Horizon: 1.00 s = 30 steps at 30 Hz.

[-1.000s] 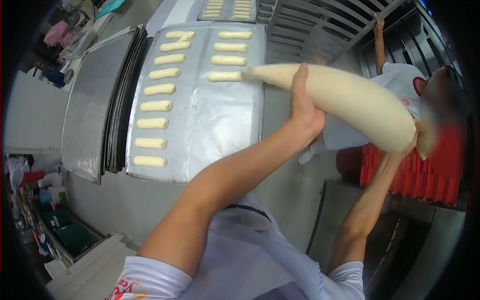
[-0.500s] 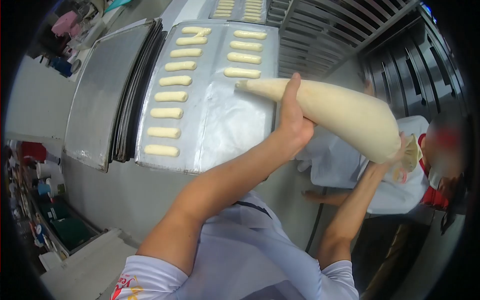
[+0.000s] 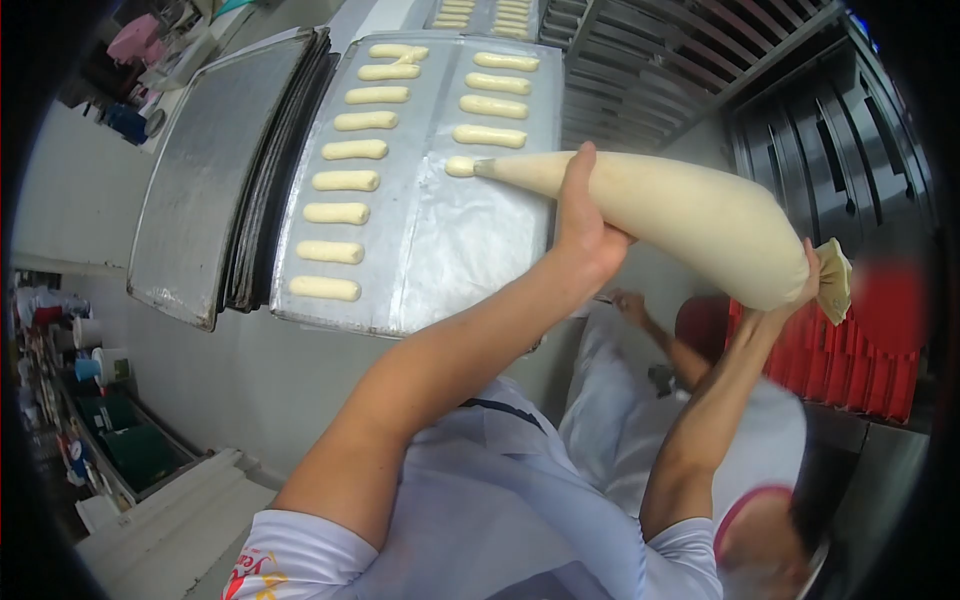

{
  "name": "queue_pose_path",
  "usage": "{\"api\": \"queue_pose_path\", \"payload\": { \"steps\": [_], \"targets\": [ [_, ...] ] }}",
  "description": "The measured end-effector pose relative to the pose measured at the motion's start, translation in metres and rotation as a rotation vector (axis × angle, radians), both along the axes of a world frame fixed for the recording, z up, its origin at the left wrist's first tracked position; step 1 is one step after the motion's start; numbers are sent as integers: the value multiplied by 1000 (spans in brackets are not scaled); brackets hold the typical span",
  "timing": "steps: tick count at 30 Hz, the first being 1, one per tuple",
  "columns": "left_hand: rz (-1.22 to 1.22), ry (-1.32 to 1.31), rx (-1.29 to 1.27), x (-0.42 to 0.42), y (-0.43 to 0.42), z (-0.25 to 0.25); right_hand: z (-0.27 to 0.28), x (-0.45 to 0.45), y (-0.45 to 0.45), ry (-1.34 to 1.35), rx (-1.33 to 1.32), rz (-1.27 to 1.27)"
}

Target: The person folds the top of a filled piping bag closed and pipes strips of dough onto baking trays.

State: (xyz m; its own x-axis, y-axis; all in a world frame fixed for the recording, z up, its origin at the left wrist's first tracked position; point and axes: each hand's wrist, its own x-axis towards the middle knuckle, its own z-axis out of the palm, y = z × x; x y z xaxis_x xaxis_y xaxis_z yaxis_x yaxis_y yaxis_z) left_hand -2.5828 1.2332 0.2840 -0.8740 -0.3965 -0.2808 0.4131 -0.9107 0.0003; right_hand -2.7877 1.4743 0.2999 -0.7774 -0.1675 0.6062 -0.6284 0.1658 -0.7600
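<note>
A large, full piping bag [image 3: 690, 205] of pale batter lies almost level across my view, its metal tip pointing left. My left hand [image 3: 592, 228] cradles it from below near the narrow end, one digit up over its side. At the fat end my right hand [image 3: 800, 285] grips the gathered neck, and the loose cuff sticks out beyond it. Just off the tip, a short blob of batter [image 3: 459, 166] sits on the lined baking tray [image 3: 480, 240]. Piped batter fingers [image 3: 340, 180] form a long left row; several more [image 3: 490, 136] make a shorter right row.
Stacked dark trays [image 3: 215, 180] stand left of the lined tray. Another tray [image 3: 485, 30] with piped pieces lies beyond. A metal rack [image 3: 680, 70] rises at the back right. Close on my right is another person [image 3: 690, 430], with red crates [image 3: 840, 360] behind.
A short blob of batter has appeared at the tip, where bare liner was. The bag's fat end has shifted slightly right and up. The other person has moved nearer, toward the bottom of the view.
</note>
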Motion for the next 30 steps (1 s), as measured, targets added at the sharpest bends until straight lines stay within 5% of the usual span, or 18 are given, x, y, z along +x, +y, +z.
{"api": "queue_pose_path", "payload": {
  "steps": [2, 6, 9, 18, 20, 24, 30],
  "targets": [
    [-16, -6, 3, -6, 5, -2, 7, -8, 15, -613, -609, 204],
    [-50, -69, 26, -20, 25, 2, 2, -20, 47, -476, -455, 377],
    [-97, -58, 8, -25, 35, 4, 18, -2, 45, -453, -430, 147],
    [-42, -64, -97, 19, 31, 27, 34, 72, 6, -459, -658, 90],
    [-33, -74, -64, 31, 27, 22, 27, 75, 8, 166, 139, -83],
    [-30, -67, -30, 41, 19, 7, 14, 50, 19, -290, -290, 230],
    [-55, -55, -4, 39, 23, 4, 17, 49, 17, -259, -189, 68]
  ]
}}
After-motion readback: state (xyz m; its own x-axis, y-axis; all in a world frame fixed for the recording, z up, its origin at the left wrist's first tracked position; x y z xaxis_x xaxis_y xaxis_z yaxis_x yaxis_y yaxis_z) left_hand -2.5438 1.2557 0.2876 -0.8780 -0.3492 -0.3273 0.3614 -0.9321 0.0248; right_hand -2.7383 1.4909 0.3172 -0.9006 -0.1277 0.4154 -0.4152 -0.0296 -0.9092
